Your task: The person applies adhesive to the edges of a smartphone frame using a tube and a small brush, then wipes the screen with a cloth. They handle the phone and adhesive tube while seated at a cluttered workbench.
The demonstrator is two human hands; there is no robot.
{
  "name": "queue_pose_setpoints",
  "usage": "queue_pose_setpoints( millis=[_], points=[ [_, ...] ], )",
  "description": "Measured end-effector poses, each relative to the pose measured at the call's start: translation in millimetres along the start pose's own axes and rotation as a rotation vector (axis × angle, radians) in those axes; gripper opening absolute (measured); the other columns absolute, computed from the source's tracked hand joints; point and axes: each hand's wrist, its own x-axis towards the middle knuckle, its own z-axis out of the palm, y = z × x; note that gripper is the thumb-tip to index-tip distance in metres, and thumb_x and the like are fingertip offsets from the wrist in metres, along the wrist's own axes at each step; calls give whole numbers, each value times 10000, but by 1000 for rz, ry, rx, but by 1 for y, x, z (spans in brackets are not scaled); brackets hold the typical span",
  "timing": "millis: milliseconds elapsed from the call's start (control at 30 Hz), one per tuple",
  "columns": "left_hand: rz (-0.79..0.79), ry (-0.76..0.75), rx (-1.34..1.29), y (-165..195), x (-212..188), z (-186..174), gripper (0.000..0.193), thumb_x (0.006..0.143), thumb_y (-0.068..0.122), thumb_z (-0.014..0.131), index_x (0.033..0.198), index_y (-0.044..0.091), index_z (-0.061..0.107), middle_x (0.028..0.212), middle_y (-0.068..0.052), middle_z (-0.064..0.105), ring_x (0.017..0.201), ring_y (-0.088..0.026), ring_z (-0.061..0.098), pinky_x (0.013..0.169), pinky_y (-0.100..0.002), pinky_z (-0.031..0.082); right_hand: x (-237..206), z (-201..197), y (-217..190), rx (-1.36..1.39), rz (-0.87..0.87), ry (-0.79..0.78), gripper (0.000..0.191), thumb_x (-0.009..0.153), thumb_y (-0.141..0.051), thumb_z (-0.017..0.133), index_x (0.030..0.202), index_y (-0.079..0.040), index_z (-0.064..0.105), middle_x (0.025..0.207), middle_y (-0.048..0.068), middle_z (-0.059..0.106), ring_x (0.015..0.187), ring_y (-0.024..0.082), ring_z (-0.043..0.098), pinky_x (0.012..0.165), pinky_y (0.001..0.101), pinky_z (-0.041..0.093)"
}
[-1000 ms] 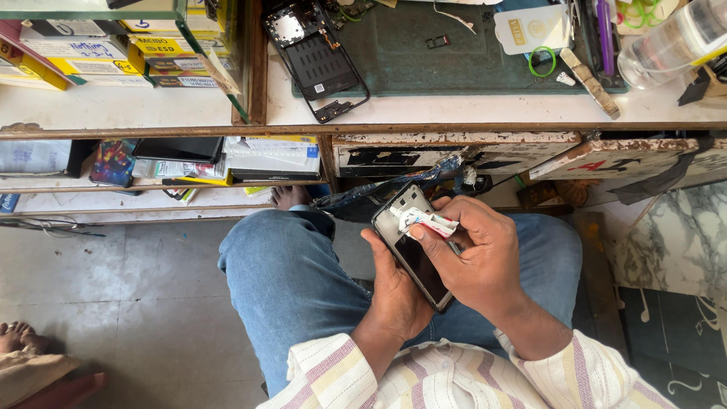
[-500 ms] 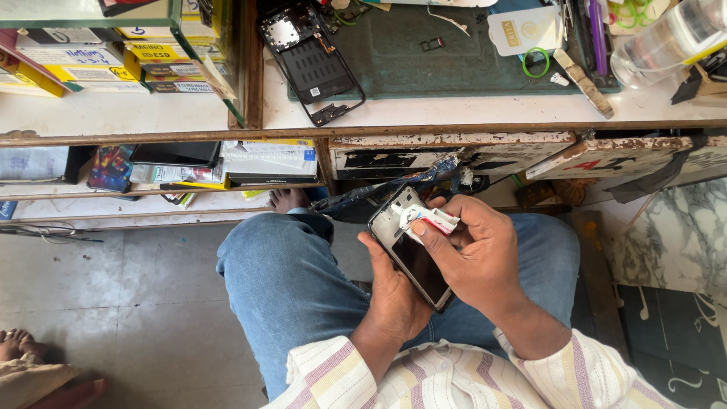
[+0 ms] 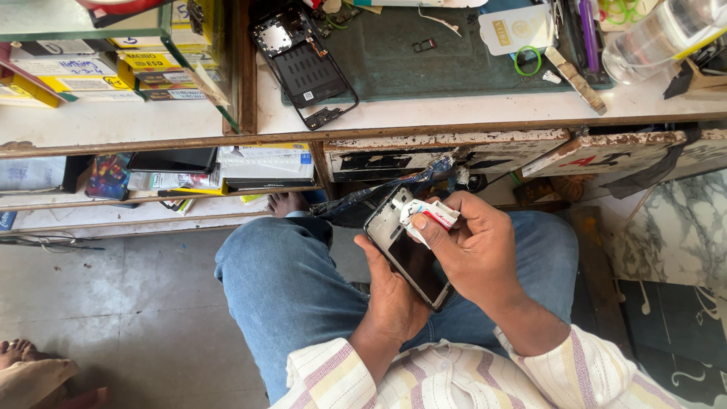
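My left hand (image 3: 394,291) cradles a black phone panel (image 3: 405,254) from beneath, tilted over my lap with its top end toward the bench. My right hand (image 3: 473,254) pinches a small white and red squeeze tube (image 3: 425,216), whose tip rests at the panel's upper edge. Both hands sit above my knees in blue jeans (image 3: 288,280). The striped sleeves of my shirt (image 3: 424,375) fill the bottom of the view.
A workbench edge (image 3: 454,121) runs across above my knees, with a green mat (image 3: 424,53), an opened phone frame (image 3: 303,64), tools and a plastic bottle (image 3: 651,38). Boxes fill shelves (image 3: 113,53) on the left. Another person's foot (image 3: 30,371) shows bottom left.
The right hand with the tube has shifted slightly toward the panel's top edge. The left hand keeps holding the panel in the same place.
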Motion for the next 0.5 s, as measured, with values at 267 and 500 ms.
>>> queue_pose_setpoints(
  millis=[267, 500],
  points=[
    [-29, 39, -57, -6, 2, -8, 1097, 802, 909, 131, 1573, 165, 364, 1578, -103, 433, 1481, -285, 383, 1218, -473, 314, 1, 0, -1, 18, -20, 3, 106, 962, -17, 730, 940, 25, 635, 907, 70, 718, 855, 66, 688, 749, 215, 590],
    [-3, 18, -29, -6, 1, -9, 1104, 794, 908, 127, 1571, 161, 367, 1557, -102, 455, 1475, -272, 402, 1219, -464, 331, 1, -2, 1, -31, 0, -21, 116, 950, -17, 745, 943, 20, 635, 910, 48, 694, 862, 38, 642, 726, 190, 559]
  ],
)
